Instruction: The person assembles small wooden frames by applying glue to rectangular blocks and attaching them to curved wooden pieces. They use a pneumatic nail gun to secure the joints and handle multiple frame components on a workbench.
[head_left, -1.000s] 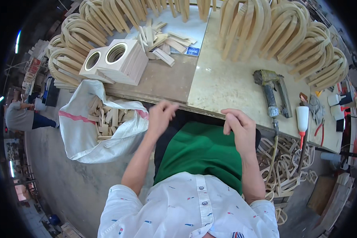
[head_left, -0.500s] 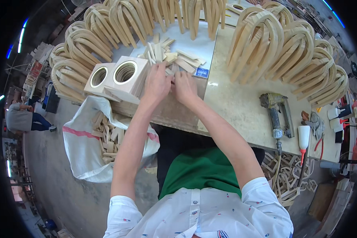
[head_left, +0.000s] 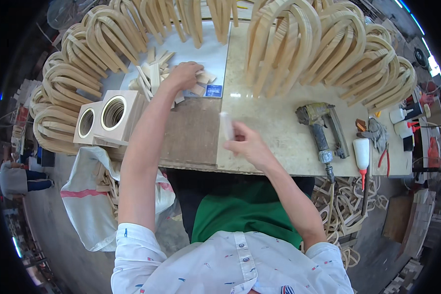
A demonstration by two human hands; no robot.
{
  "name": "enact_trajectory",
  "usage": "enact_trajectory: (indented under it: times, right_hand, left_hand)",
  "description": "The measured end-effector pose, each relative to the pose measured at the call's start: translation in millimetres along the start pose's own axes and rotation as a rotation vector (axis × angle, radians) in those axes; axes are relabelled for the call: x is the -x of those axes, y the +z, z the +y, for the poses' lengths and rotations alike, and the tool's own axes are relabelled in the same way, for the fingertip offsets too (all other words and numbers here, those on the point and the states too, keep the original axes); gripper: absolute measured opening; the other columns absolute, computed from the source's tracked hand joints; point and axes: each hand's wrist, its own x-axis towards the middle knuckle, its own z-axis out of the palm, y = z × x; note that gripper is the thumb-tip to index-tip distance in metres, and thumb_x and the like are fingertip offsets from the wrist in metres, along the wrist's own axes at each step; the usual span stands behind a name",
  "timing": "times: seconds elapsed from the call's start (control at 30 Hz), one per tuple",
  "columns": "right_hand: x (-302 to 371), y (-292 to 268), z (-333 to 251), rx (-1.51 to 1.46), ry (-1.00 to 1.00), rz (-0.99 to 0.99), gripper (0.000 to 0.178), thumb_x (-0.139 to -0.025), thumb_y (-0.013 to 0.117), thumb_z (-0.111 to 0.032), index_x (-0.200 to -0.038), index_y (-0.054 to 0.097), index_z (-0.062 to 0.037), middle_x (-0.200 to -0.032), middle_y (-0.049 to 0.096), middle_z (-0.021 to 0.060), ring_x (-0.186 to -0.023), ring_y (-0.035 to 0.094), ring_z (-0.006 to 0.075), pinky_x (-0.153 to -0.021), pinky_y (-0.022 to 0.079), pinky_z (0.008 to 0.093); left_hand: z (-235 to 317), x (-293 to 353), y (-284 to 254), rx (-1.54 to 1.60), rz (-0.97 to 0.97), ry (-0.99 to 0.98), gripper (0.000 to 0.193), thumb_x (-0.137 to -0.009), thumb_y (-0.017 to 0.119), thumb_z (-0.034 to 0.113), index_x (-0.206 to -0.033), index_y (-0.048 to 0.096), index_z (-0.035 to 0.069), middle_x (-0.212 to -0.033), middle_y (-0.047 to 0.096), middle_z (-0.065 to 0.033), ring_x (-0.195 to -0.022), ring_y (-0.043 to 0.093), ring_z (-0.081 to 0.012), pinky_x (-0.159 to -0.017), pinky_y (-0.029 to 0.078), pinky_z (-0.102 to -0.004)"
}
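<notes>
My left hand [head_left: 185, 76] reaches over a pile of small flat wooden pieces [head_left: 155, 77] on a white sheet. Its fingers are curled down at the pile's right side, and whatever lies under the fingertips is hidden. Closer to me, my right hand [head_left: 250, 147] pinches a short pale wooden piece [head_left: 226, 126], blurred by motion, above the table. Left of my left forearm stand two wooden blocks [head_left: 124, 101] with round, ring-lined holes.
Bundles of arched wooden frames [head_left: 284, 39] line the table's back and sides. A nail gun [head_left: 323, 130] with a hose lies at right, near a white glue bottle [head_left: 362, 154] and red-handled pliers [head_left: 385, 159]. A white sack [head_left: 90, 196] of wood pieces stands below left.
My hands have parted. The right one has moved right and toward me with a wooden piece, while the left remains over the pile. The whole view has shifted slightly.
</notes>
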Motion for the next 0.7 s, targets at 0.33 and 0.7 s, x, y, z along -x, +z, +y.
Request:
enact_trajectory:
  times: [0.33, 0.7]
  right_hand:
    - [25, -19, 36, -0.31, -0.141, 0.18, 0.029, -0.092, 0.058, -0.016, -0.115, 0.053, 0.001, -0.089, 0.059, 0.0029, -0.077, 0.055, 0.0099, -0.066, 0.046, 0.0259]
    - [55, -17, 14, -0.16, -0.408, 0.232, 0.023, -0.09, 0.062, -0.013, -0.107, 0.063, 0.0014, -0.093, 0.063, 0.0019, -0.082, 0.055, 0.0071, -0.074, 0.046, 0.0248]
  left_hand:
    - [23, 49, 0, 0.006, 0.449, 0.346, 0.029, -0.083, 0.05, -0.001, -0.107, 0.065, 0.004, -0.1, 0.068, -0.0145, -0.094, 0.063, -0.0331, -0.083, 0.049, -0.037]
    - [140, 149, -21, 1.238, 0.234, -0.041, 0.035, -0.089, 0.061, 0.009, -0.12, 0.058, -0.005, -0.099, 0.068, -0.0087, -0.083, 0.063, -0.0104, -0.074, 0.054, -0.0247]
